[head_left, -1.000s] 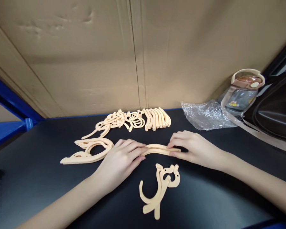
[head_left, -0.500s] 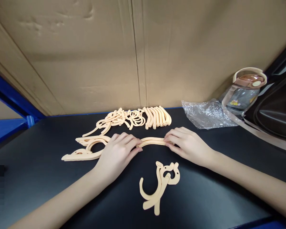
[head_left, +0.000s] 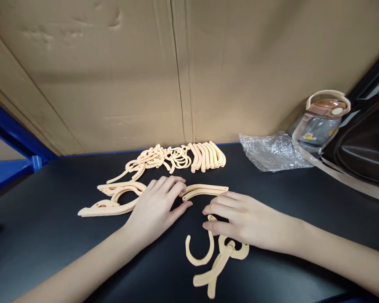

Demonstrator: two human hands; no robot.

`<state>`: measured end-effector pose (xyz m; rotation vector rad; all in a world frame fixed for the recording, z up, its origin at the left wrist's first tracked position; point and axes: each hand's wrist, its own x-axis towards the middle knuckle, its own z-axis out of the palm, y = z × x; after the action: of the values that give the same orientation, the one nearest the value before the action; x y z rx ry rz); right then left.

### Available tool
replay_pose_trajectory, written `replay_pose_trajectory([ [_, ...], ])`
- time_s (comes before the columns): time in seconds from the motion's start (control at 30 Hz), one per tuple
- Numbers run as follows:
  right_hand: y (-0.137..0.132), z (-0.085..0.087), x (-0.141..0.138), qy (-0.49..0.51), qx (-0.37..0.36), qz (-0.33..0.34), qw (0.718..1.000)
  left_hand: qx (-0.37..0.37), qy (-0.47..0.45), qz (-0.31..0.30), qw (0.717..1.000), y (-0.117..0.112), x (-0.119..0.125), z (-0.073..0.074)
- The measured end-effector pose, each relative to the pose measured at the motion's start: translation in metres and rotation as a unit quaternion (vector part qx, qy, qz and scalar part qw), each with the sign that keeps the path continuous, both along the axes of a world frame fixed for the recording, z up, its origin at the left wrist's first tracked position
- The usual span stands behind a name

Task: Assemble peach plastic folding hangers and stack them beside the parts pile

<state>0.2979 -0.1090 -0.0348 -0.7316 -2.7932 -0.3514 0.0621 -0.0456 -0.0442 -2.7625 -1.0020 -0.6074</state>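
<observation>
My left hand [head_left: 156, 210] lies flat on the black tabletop [head_left: 50, 235], fingers spread, with its fingertips at the left end of two stacked curved cream hanger arms [head_left: 205, 190]. My right hand [head_left: 240, 223] rests with fingers stretched out over a small pile of cream hook pieces [head_left: 208, 259]. The top end of one hook shows between its forefinger and thumb. Neither hand grips anything that I can see.
Left of my left hand lie more cream hanger parts [head_left: 113, 200]. A row of hooks and curved arms [head_left: 180, 158] lies at the back by the cardboard wall [head_left: 177, 71]. At the right are a clear plastic bag [head_left: 273, 151], a strapped water bottle [head_left: 320, 122] and a dark bag [head_left: 363, 155].
My right hand left the right end of the curved arms and came down onto the hook pieces, which have spread apart. My left hand stayed at the arms' left end.
</observation>
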Motion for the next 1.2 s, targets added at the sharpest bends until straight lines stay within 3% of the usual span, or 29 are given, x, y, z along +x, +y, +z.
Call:
replay_pose_trajectory([
  [0.13,-0.004,0.0,-0.006,-0.058,0.057,0.007,0.997,0.011,0.022,-0.009,1.0,0.001,0.001,0.001],
  [0.27,-0.005,-0.002,-0.007,-0.066,0.065,0.03,0.995,0.003,0.008,-0.011,1.0,0.0,0.001,0.001],
  [0.4,-0.001,0.002,0.001,0.095,0.022,-0.03,0.995,-0.072,-0.079,0.014,0.994,-0.001,-0.003,0.006],
  [0.5,0.004,0.009,0.012,0.284,-0.067,-0.087,0.953,-0.183,-0.172,0.069,0.966,-0.001,-0.005,0.013],
  [0.63,0.013,0.011,0.024,0.441,-0.253,-0.18,0.842,-0.347,-0.307,0.048,0.885,-0.003,-0.004,0.023],
  [0.73,0.02,0.005,0.025,0.485,-0.389,-0.193,0.759,-0.464,-0.386,0.02,0.797,-0.004,-0.002,0.027],
  [0.83,0.024,-0.003,0.021,0.49,-0.472,-0.187,0.708,-0.586,-0.435,0.016,0.683,-0.007,-0.001,0.027],
  [0.9,0.024,-0.007,0.018,0.493,-0.507,-0.171,0.686,-0.635,-0.428,0.03,0.643,-0.009,0.0,0.027],
  [1.07,0.024,-0.012,0.015,0.496,-0.543,-0.129,0.665,-0.662,-0.315,0.039,0.679,-0.019,0.005,0.028],
  [1.2,0.025,-0.012,0.017,0.476,-0.54,-0.122,0.683,-0.696,-0.251,0.033,0.672,-0.026,0.009,0.027],
])
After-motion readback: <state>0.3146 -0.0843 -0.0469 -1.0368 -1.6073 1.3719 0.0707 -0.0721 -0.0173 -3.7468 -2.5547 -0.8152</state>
